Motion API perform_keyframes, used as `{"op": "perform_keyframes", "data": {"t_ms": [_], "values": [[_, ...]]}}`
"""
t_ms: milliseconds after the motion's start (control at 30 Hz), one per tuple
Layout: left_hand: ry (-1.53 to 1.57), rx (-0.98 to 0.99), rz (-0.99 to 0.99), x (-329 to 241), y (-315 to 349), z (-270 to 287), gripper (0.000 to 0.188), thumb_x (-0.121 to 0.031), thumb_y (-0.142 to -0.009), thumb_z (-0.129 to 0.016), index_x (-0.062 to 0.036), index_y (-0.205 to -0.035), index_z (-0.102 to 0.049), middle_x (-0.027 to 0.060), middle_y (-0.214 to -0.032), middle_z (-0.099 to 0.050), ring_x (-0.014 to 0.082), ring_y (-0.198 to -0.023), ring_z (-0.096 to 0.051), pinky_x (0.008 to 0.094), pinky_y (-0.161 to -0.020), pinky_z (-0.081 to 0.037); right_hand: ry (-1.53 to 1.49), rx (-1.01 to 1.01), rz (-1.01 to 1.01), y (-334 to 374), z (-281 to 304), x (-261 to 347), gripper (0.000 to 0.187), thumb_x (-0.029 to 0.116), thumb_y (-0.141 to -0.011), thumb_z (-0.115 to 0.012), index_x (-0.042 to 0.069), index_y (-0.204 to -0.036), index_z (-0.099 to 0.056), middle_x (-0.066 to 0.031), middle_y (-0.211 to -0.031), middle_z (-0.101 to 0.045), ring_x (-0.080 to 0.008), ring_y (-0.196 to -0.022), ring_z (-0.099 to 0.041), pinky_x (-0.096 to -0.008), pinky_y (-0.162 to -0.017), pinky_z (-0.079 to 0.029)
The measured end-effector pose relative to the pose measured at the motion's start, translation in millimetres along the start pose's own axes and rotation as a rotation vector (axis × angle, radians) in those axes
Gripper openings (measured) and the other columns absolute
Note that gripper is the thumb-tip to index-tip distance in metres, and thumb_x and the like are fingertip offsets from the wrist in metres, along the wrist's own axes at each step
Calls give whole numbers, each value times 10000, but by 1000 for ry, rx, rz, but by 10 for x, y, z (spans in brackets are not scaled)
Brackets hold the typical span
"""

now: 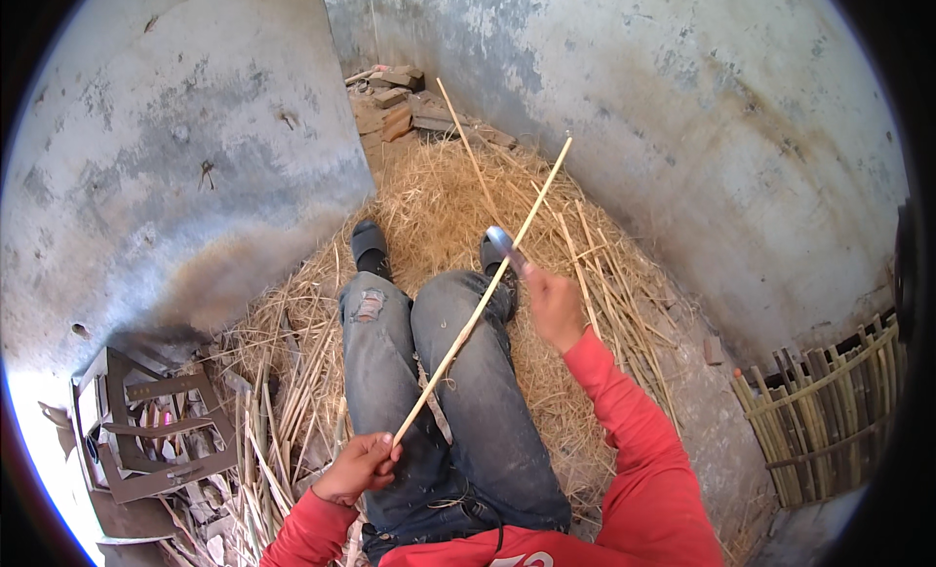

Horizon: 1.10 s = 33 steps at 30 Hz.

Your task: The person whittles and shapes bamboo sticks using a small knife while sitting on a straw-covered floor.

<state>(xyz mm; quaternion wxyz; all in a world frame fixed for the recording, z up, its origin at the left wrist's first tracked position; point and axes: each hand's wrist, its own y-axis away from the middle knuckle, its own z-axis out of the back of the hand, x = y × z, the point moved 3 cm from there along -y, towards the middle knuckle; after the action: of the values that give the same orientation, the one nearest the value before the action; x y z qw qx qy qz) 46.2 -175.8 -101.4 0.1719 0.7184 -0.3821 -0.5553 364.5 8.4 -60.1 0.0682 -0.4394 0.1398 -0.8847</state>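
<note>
A long, pale bamboo stick (453, 348) slants across my thighs, its far end up and to the right. My left hand (357, 469) is closed round its near end, thumb on top. In my right hand (554, 309) is a knife (502, 242); its short, shiny blade lies at the stick beyond my knees, and the handle is mostly hidden by my fingers. Whether the blade's edge touches the stick I cannot tell. Under my legs, in worn jeans (487, 401), spreads a heap of thin bamboo shavings (439, 192).
Bamboo strips lie at my right (624, 304) and at my left (278, 440). One thin strip (463, 138) points away ahead. Bricks (395, 109) sit by the wall gap. A broken brown frame (175, 421) stands left, a slatted bamboo panel (829, 416) right. Peeling walls (682, 109) close in both sides.
</note>
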Motion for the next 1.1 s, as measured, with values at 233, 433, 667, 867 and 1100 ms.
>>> {"op": "perform_keyframes", "data": {"t_ms": [233,433,667,867,1100], "values": [[160,62,51,69,18,27,351,-377,-1121,-459,-96,-930,-546,-42,-641,-361,71,-492,-264,252,-445,-206,-28,100,24,186,-169,117,500,347,-1078,-516,-3,-745,-646,-206,-560,-525,-315,-468,-528,-437,-480,-400],[209,154,97,47,-13,32,346,-383,-1120,-460,-100,-935,-532,-48,-643,-356,63,-496,-255,250,-445,-185,-58,82,194,345,-327,184,556,394,-1089,-485,4,-720,-628,-161,-519,-475,-272,-435,-433,-457,-474,-359],[255,178,121,6,9,-23,337,-366,-1122,-453,-106,-917,-511,-61,-640,-332,55,-501,-228,250,-442,-163,-6,85,-31,-6,-154,-15,553,377,-1097,-473,24,-727,-686,-164,-539,-557,-266,-446,-516,-437,-476,-402],[468,323,247,198,31,125,328,-358,-1123,-454,-116,-902,-470,-77,-646,-280,38,-504,-211,247,-432,-142,-68,132,85,136,-276,126,536,417,-1054,-542,1,-741,-672,-211,-557,-544,-325,-487,-553,-467,-521,-423],[531,304,325,569,409,393,312,-318,-1115,-475,-113,-882,-452,-78,-667,-286,36,-514,-204,239,-443,-144,182,-137,-41,-1199,252,-756,605,509,-1047,-516,-2,-796,-721,-230,-610,-610,-397,-544,-579,-514,-577,-444]]}}
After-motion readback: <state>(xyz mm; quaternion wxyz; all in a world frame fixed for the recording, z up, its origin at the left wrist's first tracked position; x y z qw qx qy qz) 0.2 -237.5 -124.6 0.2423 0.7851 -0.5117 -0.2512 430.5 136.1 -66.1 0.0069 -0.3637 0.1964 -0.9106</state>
